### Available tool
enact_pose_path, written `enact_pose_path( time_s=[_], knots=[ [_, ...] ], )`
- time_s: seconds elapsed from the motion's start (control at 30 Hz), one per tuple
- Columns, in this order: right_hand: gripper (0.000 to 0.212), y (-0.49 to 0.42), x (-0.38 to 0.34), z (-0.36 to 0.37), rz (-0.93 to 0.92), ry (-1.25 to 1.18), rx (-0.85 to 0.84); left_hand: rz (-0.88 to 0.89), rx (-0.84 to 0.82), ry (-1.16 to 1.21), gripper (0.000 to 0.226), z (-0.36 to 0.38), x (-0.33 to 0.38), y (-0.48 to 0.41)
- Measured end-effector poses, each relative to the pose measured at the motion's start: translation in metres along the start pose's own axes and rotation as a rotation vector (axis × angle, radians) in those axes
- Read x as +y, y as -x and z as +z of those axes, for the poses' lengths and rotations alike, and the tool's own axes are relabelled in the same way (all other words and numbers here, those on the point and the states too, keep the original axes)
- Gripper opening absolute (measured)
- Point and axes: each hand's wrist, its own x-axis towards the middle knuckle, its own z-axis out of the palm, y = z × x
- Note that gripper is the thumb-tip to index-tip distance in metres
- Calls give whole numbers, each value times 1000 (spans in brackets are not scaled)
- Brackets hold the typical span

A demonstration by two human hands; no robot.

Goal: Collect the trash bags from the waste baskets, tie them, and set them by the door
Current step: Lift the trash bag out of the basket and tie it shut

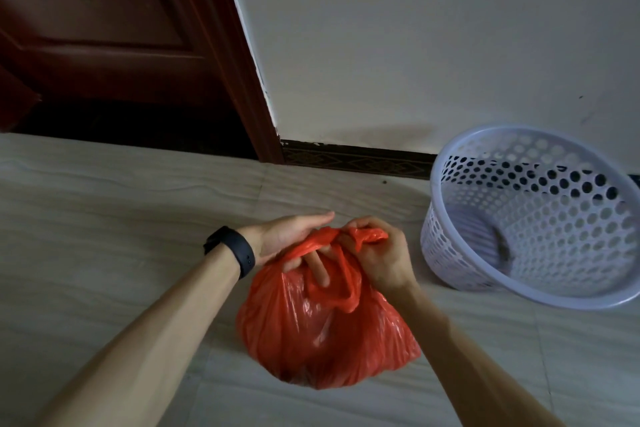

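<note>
As hands (284, 239) (379, 255) grip its top, bag (322, 333) beneath

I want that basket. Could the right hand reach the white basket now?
Probably not yet: the right hand pinches a handle of the red bag. The white basket sits close on its right, nothing between, so once it lets go, likely yes.

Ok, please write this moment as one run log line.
step: tying; red bag: near door; left hand: grips one handle; right hand: pinches other handle; basket: no liner, right of bag
</note>
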Motion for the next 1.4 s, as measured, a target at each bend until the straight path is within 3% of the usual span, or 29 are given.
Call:
enact_pose_path(
  time_s=[0.17,0.33,0.4,0.47,0.57,0.7,0.8,0.9,1.0,1.17,1.4],
  knots=[
    [15,3,-5,-5,148,-220,8,46,186,-22,84,10,-1,1],
    [18,6,-12,-2,234,-319,-17,193,501,-114,56,24,-7,-3],
    [15,8,-13,1,246,-335,-22,283,613,55,58,30,-9,-10],
    [13,11,-13,6,260,-356,-22,387,665,393,56,30,-9,-14],
    [18,11,-15,11,332,-385,21,503,614,651,49,30,-6,-13],
    [39,2,-16,18,451,-499,68,565,571,1259,32,38,3,-8],
    [41,-1,-21,19,499,-812,130,471,637,1375,37,42,-5,-12],
    [41,7,-21,11,553,-946,256,433,589,1334,39,38,-16,-3],
    [41,23,-16,3,528,-843,289,440,576,1274,38,21,-31,14],
    [41,41,-2,-8,431,-438,295,349,615,1071,34,0,-61,47],
    [36,49,22,-22,566,-201,384,233,735,1096,38,-3,-88,39]
  ],
)
